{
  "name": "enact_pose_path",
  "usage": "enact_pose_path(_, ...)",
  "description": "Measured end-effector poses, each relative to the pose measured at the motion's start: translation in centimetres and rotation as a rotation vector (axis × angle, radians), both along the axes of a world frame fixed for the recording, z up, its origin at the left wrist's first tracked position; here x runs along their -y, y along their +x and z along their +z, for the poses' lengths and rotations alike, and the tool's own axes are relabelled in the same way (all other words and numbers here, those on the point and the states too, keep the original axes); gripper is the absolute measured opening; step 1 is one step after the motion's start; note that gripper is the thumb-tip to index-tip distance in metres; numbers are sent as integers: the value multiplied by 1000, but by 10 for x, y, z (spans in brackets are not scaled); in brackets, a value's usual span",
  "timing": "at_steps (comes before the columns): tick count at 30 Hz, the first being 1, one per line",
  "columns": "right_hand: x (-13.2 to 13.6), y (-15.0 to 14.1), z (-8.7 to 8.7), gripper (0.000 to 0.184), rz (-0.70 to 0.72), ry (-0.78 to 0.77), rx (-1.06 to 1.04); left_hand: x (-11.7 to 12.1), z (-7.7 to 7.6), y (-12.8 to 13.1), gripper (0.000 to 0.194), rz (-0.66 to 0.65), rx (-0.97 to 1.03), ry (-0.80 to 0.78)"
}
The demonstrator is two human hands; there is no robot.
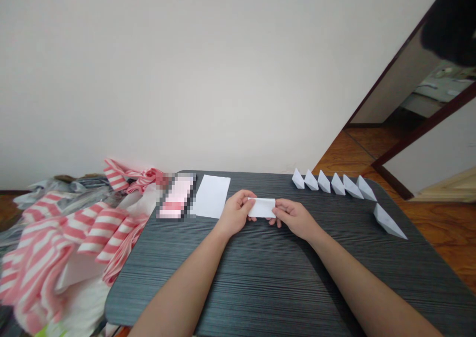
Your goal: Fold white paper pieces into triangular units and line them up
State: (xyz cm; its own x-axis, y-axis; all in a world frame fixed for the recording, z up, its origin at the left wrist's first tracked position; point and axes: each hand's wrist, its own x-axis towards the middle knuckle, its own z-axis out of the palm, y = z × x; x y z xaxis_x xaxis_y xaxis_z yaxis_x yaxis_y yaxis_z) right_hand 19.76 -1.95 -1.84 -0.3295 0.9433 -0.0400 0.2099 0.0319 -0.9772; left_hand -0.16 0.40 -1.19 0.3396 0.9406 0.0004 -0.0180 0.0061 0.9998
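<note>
My left hand [235, 213] and my right hand [295, 219] pinch opposite ends of a folded strip of white paper [262, 207] above the middle of the dark grey table [256, 282]. The fingers hide both ends of the strip. Left of my hands lies a flat sheet of white paper [211, 196]. To the right stands a row of several folded white paper pieces [337, 183], each a pointed, triangular shape. A larger folded piece [388, 221] lies nearer the table's right edge.
A pixelated pink-and-white object [176, 196] lies at the table's far edge. Pink-and-white striped fabric [82, 242] is heaped past the left edge over grey items. A white wall rises behind the table; wooden flooring [420, 223] and a doorway lie right.
</note>
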Motion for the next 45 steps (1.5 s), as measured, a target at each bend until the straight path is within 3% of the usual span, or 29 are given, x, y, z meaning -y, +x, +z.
enact_pose_path(6,0,-1,1,25,6,-11,-22,1,1,-1,27,7,-23,10)
enact_pose_path(13,2,-2,3,26,49,-10,25,2,6,0,25,53,-154,186)
enact_pose_path(19,4,-3,11,28,105,3,75,7,11,1,28,-61,-318,254)
enact_pose_path(29,4,-4,10,28,120,2,112,4,10,1,24,-29,-326,357)
enact_pose_path(45,4,-6,7,18,111,37,137,6,13,1,25,-149,-376,430)
